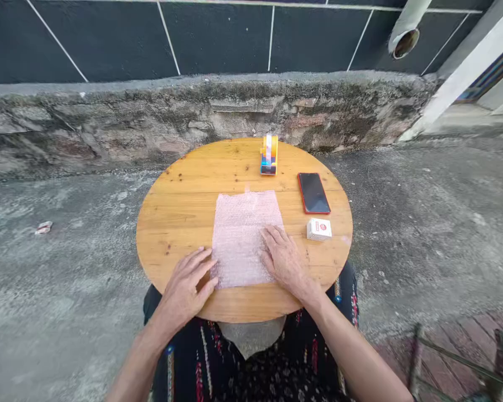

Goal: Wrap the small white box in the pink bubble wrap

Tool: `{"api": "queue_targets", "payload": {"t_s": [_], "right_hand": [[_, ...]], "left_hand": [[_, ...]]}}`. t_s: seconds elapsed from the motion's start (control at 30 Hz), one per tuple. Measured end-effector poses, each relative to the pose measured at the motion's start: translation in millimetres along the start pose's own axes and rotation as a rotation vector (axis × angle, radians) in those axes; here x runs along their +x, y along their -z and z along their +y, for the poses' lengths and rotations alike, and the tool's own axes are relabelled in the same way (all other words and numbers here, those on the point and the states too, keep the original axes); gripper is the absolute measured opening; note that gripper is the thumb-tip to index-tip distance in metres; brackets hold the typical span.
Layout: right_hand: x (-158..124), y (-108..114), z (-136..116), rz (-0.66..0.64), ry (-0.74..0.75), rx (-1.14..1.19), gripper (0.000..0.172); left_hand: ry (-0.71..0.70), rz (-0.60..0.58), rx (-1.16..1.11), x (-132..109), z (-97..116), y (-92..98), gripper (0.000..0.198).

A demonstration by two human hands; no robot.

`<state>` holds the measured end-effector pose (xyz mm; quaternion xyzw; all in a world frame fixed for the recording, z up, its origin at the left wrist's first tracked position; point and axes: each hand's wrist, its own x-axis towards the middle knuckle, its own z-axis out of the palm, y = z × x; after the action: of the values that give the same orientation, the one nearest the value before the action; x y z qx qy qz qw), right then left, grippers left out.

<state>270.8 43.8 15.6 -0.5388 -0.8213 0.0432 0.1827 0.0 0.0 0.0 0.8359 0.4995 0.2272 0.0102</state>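
A pinkish sheet of bubble wrap (243,240) lies flat on the round wooden table (176,206). My left hand (189,283) rests at its lower left edge, fingers spread and fingertips touching the border. On the right side of the sheet lies my right hand (285,258), palm down with fingers stretched out across it. Neither hand grips anything. To the right of my right hand stands a small white box (318,229) with red print. Behind that box lies a phone (314,193) with a red case and a dark screen.
At the table's far edge stands a yellow and blue tape dispenser (269,155). A low stone ledge (151,125) and dark tiled wall run behind the table. A pipe end (406,44) juts out at upper right. Litter (44,227) lies on the concrete floor at left.
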Motion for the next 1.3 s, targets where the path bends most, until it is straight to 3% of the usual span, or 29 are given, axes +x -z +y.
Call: {"api": "queue_targets", "payload": {"t_s": [0.2,0.3,0.43,0.53,0.73,0.87,1.03,1.17,1.3], "right_hand": [[-20,11,-2,-0.051,0.126,0.048,0.042],[-39,17,13,-0.072,0.119,0.053,0.038],[-63,26,34,0.029,0.027,0.022,0.032],[-69,29,33,0.102,-0.015,0.024,0.026],[-61,18,10,0.075,0.063,0.134,0.024],[-47,14,7,0.104,0.054,0.128,0.024],[-3,10,5,0.046,0.077,0.03,0.043],[17,1,8,0.017,0.111,0.007,0.044],[-8,9,21,0.079,0.072,0.034,0.032]], "left_hand": [[-0.041,0.02,-0.098,8,38,-14.0,0.023],[-0.034,0.027,-0.1,6,38,-17.7,0.021],[-0.039,0.02,-0.124,2,36,-15.6,0.024],[-0.013,0.039,-0.169,2,39,-13.5,0.024],[0.096,0.183,-0.212,20,45,-9.6,0.022],[0.082,0.065,-0.172,52,40,-11.8,0.026],[0.118,-0.055,-0.162,88,25,-29.4,0.039],[0.118,-0.041,-0.158,90,16,-44.2,0.038],[0.082,0.051,-0.174,81,12,-53.1,0.035]]}}
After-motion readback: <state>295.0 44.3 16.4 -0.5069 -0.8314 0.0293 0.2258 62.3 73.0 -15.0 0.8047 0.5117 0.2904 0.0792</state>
